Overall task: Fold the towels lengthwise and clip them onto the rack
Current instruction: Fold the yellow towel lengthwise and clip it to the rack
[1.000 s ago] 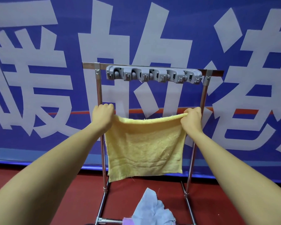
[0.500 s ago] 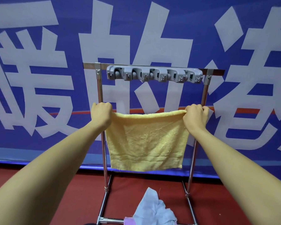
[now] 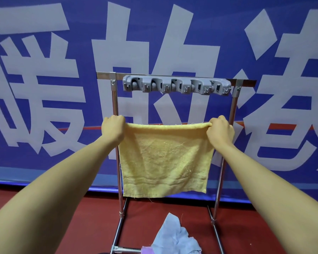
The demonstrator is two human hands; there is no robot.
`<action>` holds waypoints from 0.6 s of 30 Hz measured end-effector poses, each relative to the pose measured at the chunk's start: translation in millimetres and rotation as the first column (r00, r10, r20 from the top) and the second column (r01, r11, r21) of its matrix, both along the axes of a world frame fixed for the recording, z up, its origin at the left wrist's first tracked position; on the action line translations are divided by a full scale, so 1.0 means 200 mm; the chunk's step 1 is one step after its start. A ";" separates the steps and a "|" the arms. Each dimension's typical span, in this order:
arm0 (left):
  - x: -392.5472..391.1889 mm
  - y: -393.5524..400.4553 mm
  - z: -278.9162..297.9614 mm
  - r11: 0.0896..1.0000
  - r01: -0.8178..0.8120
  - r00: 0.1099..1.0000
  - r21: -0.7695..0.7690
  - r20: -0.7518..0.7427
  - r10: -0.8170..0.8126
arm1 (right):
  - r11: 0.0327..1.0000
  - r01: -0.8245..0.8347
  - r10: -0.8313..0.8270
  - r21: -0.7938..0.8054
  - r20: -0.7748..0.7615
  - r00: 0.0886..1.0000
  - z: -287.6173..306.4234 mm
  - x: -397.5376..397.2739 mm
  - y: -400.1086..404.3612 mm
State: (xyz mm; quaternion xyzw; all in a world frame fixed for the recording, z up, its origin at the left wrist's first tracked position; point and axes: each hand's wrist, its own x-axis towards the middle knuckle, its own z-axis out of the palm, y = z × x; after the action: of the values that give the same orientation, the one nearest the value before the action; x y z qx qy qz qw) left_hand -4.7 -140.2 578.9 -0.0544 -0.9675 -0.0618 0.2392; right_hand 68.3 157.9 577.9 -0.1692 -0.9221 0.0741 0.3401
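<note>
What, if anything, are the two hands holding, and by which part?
Both hold the yellow towel: the left hand grips its top left corner, the right hand its top right corner.

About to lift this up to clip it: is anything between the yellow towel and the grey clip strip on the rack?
Nothing visible. The yellow towel hangs spread between the left hand and right hand, below the grey clip strip. Only open space lies between its top edge and the clips, all of which look empty.
</note>
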 end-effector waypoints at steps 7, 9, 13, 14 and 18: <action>0.01 0.01 -0.01 0.999 0.042 0.999 0.001 0.026 -0.042 | 0.996 0.057 -0.062 0.071 0.071 0.996 0.00 0.00 0.01; 0.01 0.02 -0.01 0.999 0.050 0.999 0.003 0.021 -0.050 | 0.997 0.049 -0.052 0.065 0.043 0.998 -0.01 0.01 0.02; 0.02 0.02 -0.02 1.000 0.008 1.000 -0.006 0.027 -0.008 | 1.000 0.013 -0.013 -0.007 -0.002 1.000 -0.01 0.02 0.02; 0.02 0.01 -0.02 0.998 -0.021 1.000 -0.057 -0.004 0.020 | 1.000 0.016 -0.016 -0.020 -0.004 1.000 -0.01 0.02 0.02; 0.02 0.00 -0.03 0.982 -0.079 0.996 -0.173 -0.054 0.070 | 0.981 0.032 -0.034 -0.192 -0.006 0.999 -0.06 0.04 0.03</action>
State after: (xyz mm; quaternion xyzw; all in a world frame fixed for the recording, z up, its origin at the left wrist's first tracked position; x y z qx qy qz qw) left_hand -0.7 -139.3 572.9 -0.0404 -0.9645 0.0338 0.2589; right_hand 76.1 163.4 565.2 -0.2159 -0.9061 0.1577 0.3278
